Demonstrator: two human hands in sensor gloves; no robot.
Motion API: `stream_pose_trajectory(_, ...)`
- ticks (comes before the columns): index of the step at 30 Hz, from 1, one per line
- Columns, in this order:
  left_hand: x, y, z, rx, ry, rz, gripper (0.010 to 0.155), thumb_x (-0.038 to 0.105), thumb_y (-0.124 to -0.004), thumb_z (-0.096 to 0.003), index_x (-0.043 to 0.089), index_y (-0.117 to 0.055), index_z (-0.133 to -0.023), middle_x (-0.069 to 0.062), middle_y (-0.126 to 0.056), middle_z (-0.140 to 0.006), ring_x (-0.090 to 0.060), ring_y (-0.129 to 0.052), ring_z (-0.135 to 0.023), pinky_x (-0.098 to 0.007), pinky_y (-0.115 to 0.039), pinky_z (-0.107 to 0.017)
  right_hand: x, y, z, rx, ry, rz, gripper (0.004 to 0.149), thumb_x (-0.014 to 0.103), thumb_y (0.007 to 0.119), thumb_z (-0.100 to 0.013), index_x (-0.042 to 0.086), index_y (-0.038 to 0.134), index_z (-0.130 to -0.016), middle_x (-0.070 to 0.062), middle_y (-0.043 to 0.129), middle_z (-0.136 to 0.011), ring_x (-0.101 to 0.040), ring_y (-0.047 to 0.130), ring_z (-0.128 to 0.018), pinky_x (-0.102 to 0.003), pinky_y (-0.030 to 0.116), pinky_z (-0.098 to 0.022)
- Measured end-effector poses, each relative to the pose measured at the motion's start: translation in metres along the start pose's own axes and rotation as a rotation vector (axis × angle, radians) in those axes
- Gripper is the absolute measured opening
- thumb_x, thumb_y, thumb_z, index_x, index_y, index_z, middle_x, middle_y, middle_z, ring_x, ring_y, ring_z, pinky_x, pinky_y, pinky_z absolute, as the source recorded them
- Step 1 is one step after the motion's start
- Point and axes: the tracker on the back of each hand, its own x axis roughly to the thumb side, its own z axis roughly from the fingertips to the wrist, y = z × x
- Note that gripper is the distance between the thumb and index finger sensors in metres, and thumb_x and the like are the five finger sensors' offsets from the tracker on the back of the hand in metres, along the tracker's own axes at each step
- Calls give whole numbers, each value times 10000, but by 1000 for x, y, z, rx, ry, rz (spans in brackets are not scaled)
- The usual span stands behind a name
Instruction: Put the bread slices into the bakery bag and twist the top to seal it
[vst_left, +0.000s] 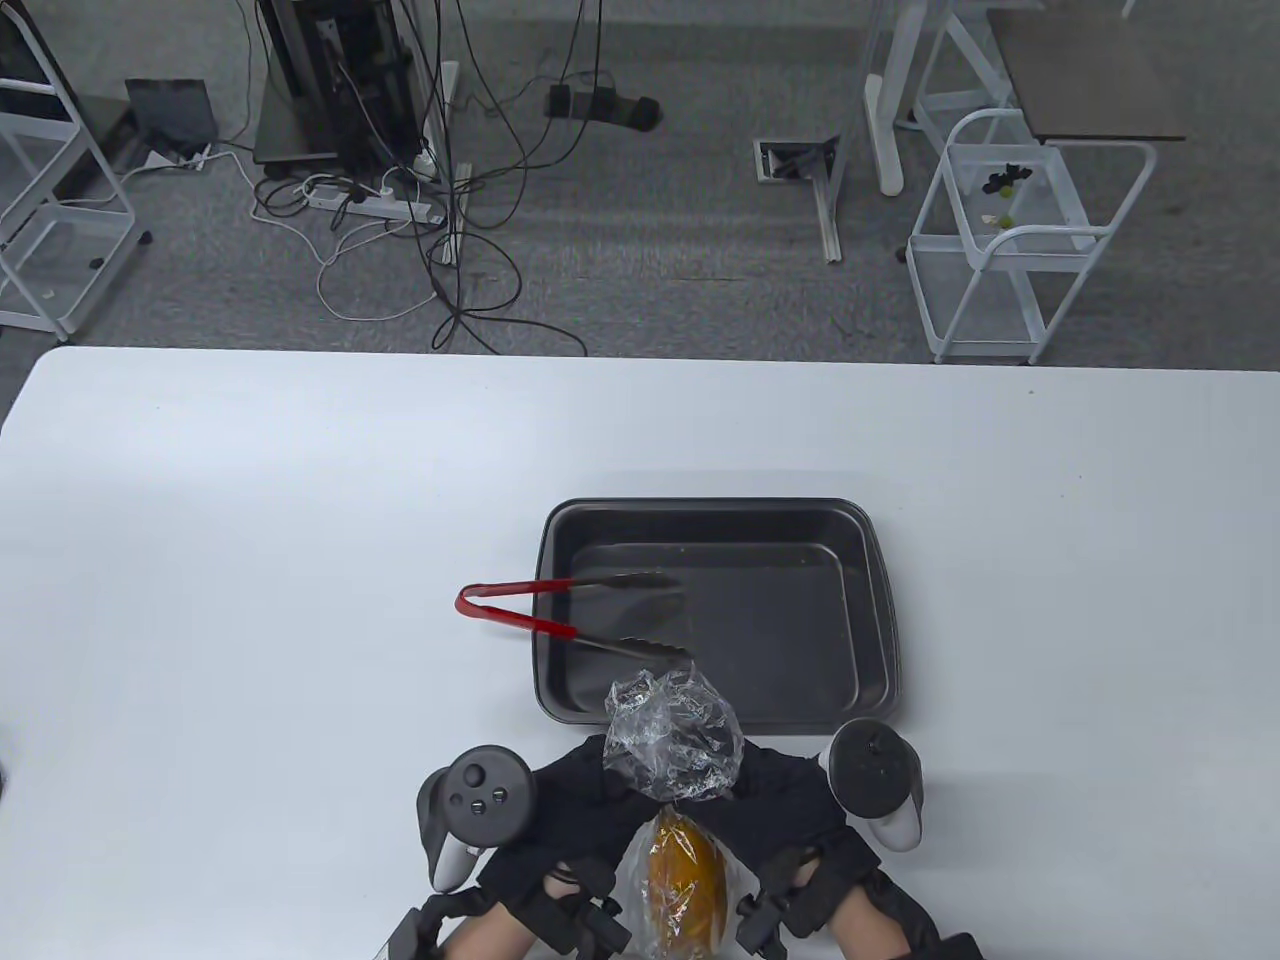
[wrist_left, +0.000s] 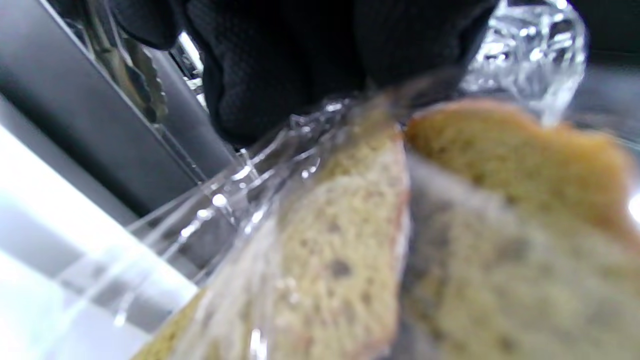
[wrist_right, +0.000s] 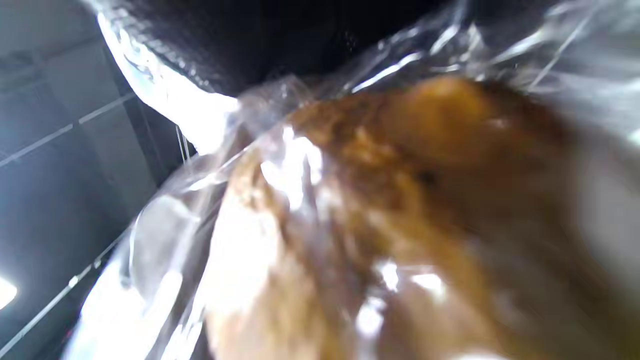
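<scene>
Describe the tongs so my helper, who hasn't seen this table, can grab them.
Find the dark baking tray on the white table. The tongs lie across its left rim, metal tips inside the tray, open arms joining outside it. Their red handles are the only red thing there.

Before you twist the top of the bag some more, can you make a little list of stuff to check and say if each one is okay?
1. Bread slices inside the bakery bag: ok.
2. Baking tray has no bread left: ok.
3. Bag top gathered above the hands: ok.
4. Left hand and right hand both grip the bag's neck: ok.
5. Twist tight enough to stay sealed: cannot tell.
6. Tongs lie across the tray rim, clear of the bag: ok.
</scene>
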Motion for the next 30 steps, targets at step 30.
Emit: stream_pose_trajectory(30,11,-6,5,1,-135,-58,473,329,-766,-458,192,-806,-909,-25,-899,-804,-239,-960,-711,-601,-575,-809,9,12,16,-141,-140,177,446,338,919,-401,-37,833,-627,-277,699,-963,-513,827,-767,-697,565,-631)
